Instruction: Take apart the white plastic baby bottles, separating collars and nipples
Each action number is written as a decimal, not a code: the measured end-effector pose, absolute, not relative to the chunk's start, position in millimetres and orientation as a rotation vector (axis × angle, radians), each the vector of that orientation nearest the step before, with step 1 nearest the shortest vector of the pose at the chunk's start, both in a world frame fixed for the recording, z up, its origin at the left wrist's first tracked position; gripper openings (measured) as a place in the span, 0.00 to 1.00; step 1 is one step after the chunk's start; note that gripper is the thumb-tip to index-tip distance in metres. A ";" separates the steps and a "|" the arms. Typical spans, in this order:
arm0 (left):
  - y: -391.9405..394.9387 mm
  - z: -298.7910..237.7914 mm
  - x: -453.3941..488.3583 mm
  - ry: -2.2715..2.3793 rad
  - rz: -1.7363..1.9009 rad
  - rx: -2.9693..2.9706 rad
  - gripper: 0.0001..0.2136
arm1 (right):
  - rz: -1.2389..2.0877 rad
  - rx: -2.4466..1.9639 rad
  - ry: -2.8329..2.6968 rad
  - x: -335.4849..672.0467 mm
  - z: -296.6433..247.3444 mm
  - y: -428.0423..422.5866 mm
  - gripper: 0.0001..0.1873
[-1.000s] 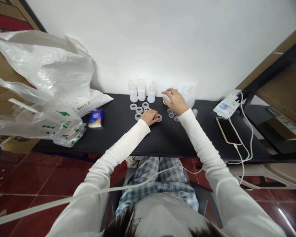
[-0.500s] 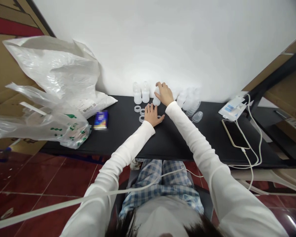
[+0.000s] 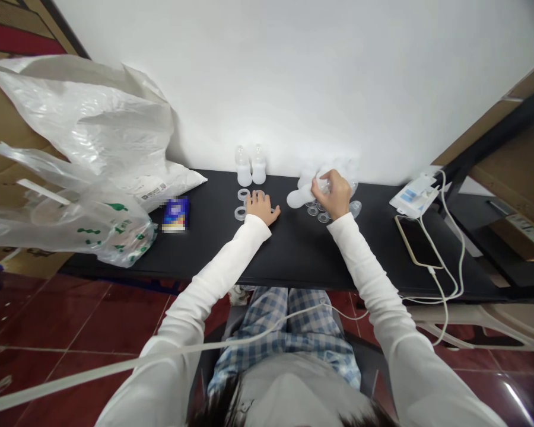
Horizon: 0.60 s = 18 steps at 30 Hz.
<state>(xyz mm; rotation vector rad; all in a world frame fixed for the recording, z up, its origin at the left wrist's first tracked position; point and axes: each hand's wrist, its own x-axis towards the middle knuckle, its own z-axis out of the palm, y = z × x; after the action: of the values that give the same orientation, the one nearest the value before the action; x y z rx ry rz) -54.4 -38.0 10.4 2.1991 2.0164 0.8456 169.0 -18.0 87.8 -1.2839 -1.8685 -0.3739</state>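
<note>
My right hand (image 3: 335, 193) is closed around a white baby bottle (image 3: 297, 197), which lies tilted with its rounded white end toward the left. Under and beside that hand are several small clear pieces (image 3: 323, 217) and a clear dome cap (image 3: 355, 208). More white bottles (image 3: 307, 176), partly covered by the hand, stand against the wall. My left hand (image 3: 261, 207) rests palm down with fingers spread over several translucent rings (image 3: 241, 213). Behind it two white bottles with clear caps (image 3: 243, 166) stand upright side by side.
The black table (image 3: 204, 237) backs onto a white wall. At left are a large white plastic bag (image 3: 98, 112), a clear bag with green print (image 3: 115, 234) and a small blue box (image 3: 175, 214). A phone (image 3: 418, 242) with a white cable (image 3: 460, 255) lies at right.
My right hand has moved right and a little toward me, carrying a bottle from near the left hand to the pieces on the right. The left hand stays over the rings.
</note>
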 end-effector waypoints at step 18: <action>-64.5 36.3 -34.7 1.240 1.375 2.209 0.22 | 0.358 -1.185 -1.414 148.0 55.4 -35.9 0.27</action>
<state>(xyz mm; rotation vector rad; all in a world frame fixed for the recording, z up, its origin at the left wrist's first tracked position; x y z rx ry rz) -34.7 -64.5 36.3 2.2090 1.2398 1.3753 148.0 -35.9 55.4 -1.1852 -1.4138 0.3583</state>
